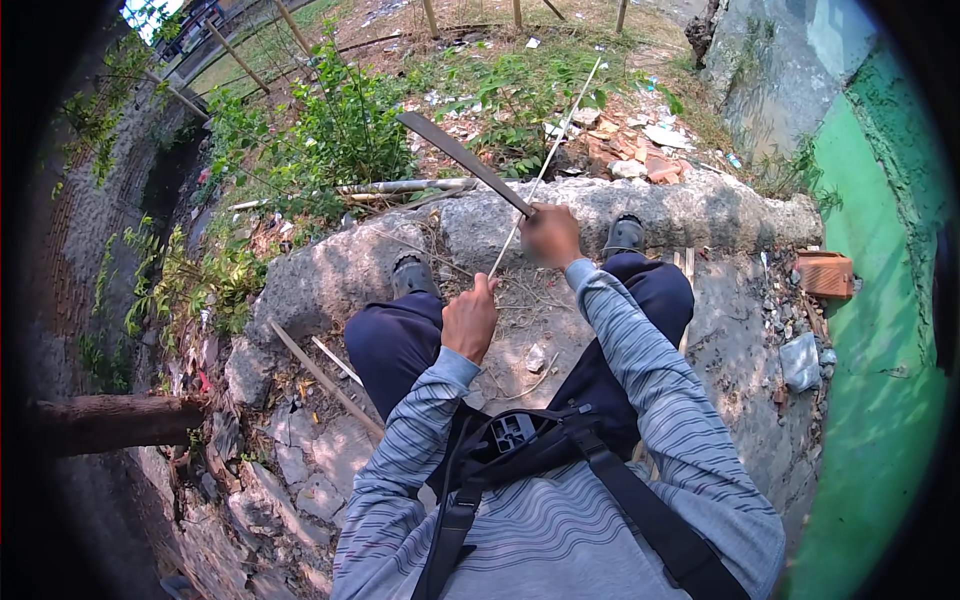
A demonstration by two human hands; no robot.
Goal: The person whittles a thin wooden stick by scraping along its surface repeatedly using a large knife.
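My left hand [470, 320] is closed round the lower end of a long, thin, pale strip [566, 122], which looks like split bamboo. The strip slants up and to the right, past my other hand, over the rubble. A machete [465, 160] with a long dark blade is gripped in my right hand [551, 236], its tip pointing up and to the left. Blade and strip cross close to my right fist; whether they touch there I cannot tell. The machete's handle is hidden inside my fingers.
My feet rest by a rough concrete ledge [500, 222]. Leafy plants [350, 140] and broken rubble [640, 150] lie beyond it. On the left are a wooden stick [325, 378] and a thick log [120, 424]. An orange block [824, 274] sits beside the green wall [868, 390].
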